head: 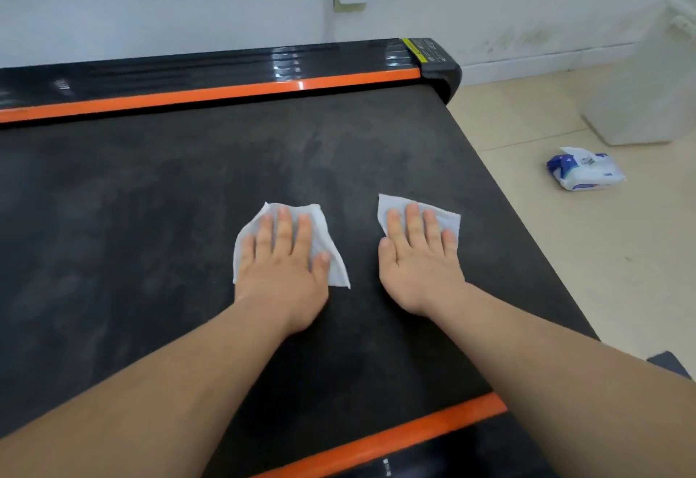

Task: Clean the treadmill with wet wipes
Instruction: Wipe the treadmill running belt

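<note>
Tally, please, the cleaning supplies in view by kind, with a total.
Loose wipes: 2, flat on the treadmill belt under the left hand and right hand
Wipe pack: 1, on the floor
Total: 3

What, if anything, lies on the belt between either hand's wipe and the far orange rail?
Nothing visible. The left hand presses the left wipe, the right hand the right wipe, flat on the belt; up to the far orange rail only bare belt shows. The wipes pack lies on the floor.
</note>
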